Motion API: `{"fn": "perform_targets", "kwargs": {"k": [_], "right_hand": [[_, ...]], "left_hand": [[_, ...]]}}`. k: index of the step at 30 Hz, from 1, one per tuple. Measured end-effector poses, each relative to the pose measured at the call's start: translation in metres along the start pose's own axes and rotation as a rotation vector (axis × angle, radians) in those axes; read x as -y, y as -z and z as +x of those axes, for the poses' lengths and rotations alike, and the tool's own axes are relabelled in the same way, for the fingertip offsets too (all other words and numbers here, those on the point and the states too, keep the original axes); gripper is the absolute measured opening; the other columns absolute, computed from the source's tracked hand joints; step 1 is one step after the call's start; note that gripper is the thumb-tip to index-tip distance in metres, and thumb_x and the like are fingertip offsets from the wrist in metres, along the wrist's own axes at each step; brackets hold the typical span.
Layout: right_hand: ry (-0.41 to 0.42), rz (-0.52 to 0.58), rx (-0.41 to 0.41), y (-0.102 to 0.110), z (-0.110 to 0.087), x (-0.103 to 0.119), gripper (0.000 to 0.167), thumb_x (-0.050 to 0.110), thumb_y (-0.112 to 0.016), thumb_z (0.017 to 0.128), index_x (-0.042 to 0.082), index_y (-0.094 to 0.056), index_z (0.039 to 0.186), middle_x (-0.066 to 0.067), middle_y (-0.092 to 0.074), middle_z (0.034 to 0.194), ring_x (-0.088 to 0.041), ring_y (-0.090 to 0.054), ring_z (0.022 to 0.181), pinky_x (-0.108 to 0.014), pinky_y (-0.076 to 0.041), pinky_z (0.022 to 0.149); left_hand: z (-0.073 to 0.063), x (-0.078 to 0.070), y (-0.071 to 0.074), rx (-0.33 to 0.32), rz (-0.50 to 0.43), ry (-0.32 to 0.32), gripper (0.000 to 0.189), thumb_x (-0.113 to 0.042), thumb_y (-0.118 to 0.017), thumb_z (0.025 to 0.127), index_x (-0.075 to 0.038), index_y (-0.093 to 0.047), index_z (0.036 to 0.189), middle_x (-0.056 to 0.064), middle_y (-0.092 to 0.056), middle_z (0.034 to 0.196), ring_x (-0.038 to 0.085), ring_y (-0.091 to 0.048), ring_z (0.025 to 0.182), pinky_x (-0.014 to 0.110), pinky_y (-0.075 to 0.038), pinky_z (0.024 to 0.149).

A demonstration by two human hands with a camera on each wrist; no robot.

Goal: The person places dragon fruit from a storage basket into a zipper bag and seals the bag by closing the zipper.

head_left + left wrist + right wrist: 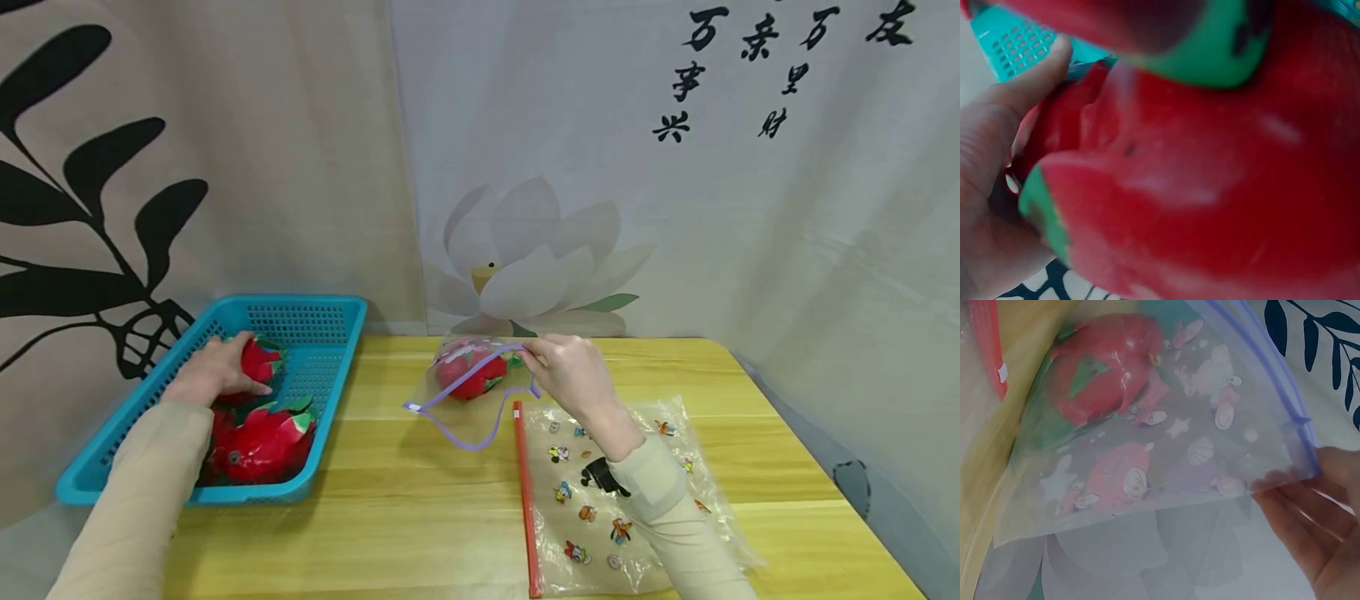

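My left hand (208,371) reaches into the blue basket (318,321) and grips a red dragon fruit (258,360) with green-tipped scales. In the left wrist view the thumb (1029,81) lies along the far side of red fruit, and most fingers are hidden. Other dragon fruits (262,446) lie nearer the basket's front. With thumb and fingers, my right hand (573,379) pinches the corner of a clear zip bag (1179,456) at its purple seal. The bag's mouth gapes towards me, and one dragon fruit (471,373) is inside it.
A second clear bag with a red seal (527,500) and cartoon prints lies flat on the wooden table (390,525), under my right forearm. Behind the table hangs a curtain (525,100) printed with a flower, leaves and black characters.
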State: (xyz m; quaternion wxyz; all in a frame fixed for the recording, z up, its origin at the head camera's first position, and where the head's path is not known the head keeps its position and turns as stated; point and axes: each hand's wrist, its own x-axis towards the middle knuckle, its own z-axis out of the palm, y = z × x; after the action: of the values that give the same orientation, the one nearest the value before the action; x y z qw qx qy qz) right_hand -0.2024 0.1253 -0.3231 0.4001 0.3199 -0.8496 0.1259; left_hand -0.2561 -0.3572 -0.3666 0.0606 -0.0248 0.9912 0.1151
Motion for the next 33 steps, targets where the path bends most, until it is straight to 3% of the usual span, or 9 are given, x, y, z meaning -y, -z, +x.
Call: {"fn": "perform_targets", "kwargs": {"k": [9,22,33], "right_hand": [[0.032,0.011,0.068,0.003,-0.001,0.001,0.019,0.011,-0.077,0.075,0.009,-0.075,0.094,-0.003,-0.075,0.081,-0.017,-0.069,0.063,-0.031,-0.054,0.054],[0.026,-0.007,0.103,-0.003,0.01,0.004,0.004,0.015,-0.076,0.078,0.011,-0.075,0.08,0.002,-0.07,0.07,-0.015,-0.065,0.057,-0.031,-0.052,0.051],[0.027,-0.01,0.084,-0.006,0.014,-0.001,0.004,0.016,-0.073,0.081,0.013,-0.075,0.081,0.003,-0.072,0.071,-0.016,-0.066,0.058,-0.032,-0.052,0.049]], "left_hand": [[0.001,0.003,-0.006,-0.052,-0.013,0.0,0.099,-0.031,-0.082,0.069,0.006,-0.023,0.139,0.042,-0.031,0.121,0.057,-0.034,0.108,0.067,-0.044,0.082],[0.003,0.005,-0.01,-0.086,0.004,-0.036,0.093,-0.03,-0.081,0.07,0.008,-0.027,0.136,0.042,-0.038,0.115,0.055,-0.041,0.102,0.063,-0.048,0.074],[0.006,0.004,-0.003,-0.125,-0.026,-0.054,0.092,-0.028,-0.082,0.068,0.008,-0.031,0.134,0.039,-0.047,0.108,0.05,-0.049,0.093,0.052,-0.053,0.065]]}}
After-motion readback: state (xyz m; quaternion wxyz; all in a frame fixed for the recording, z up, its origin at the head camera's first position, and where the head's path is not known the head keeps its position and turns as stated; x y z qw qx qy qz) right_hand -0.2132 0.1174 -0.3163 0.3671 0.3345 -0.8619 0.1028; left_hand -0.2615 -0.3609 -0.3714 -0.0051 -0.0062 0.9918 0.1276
